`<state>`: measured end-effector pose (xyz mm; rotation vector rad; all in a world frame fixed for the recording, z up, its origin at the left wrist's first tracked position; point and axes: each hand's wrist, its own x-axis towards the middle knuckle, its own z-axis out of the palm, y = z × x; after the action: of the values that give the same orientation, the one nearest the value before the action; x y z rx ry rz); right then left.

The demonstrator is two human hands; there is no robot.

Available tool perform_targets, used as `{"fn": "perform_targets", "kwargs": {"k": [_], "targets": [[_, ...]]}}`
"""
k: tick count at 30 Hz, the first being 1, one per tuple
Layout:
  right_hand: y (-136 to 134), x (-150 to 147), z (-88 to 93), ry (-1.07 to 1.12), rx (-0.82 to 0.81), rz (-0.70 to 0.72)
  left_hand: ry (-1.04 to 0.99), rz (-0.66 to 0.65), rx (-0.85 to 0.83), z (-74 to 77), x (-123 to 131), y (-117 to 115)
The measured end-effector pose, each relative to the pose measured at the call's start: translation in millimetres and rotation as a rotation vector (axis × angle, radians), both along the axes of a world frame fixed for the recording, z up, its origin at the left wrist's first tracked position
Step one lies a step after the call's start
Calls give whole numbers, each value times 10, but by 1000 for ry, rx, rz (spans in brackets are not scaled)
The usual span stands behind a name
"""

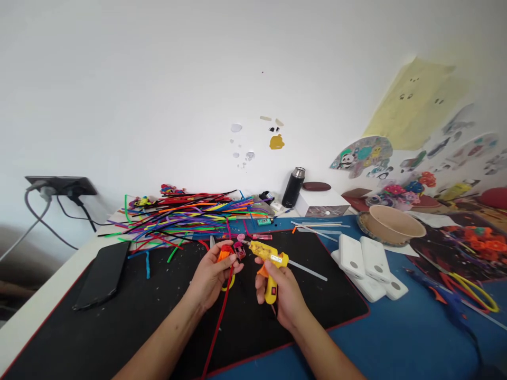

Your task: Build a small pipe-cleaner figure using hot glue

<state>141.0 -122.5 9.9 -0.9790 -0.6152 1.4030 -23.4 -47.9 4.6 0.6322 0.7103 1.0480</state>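
My left hand (pixel 209 274) pinches a small orange and red pipe-cleaner piece (pixel 224 254), from which a long red pipe cleaner (pixel 218 327) hangs toward the front edge. My right hand (pixel 283 290) is wrapped round a yellow glue gun (pixel 271 253), its nozzle pointing left. A clear glue stick (pixel 309 270) sticks out of the gun's back. Close to the nozzle are a pink curl (pixel 241 238) and a small dark pink item (pixel 240 250); what supports them is unclear. Yellow scissor handles (pixel 228 282) show partly behind my left hand.
Many coloured pipe cleaners (pixel 190 214) lie at the back left, beside a black phone (pixel 103 274). A black bottle (pixel 293 187) and white box (pixel 321 202) stand by the wall. White devices (pixel 351 256), a bowl (pixel 396 224) and a blue glue gun (pixel 447 301) are at the right.
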Motion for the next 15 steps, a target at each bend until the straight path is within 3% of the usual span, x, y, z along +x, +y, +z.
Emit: {"fn": "perform_targets", "kwargs": {"k": [5, 8, 15], "targets": [[267, -21, -16, 73, 20, -150, 19, 15, -8, 13, 13, -4], [450, -54, 9, 78, 48, -89, 32, 39, 9, 19, 2, 26], [766, -176, -15, -143, 116, 76, 125, 187, 105, -10, -65, 150]]}}
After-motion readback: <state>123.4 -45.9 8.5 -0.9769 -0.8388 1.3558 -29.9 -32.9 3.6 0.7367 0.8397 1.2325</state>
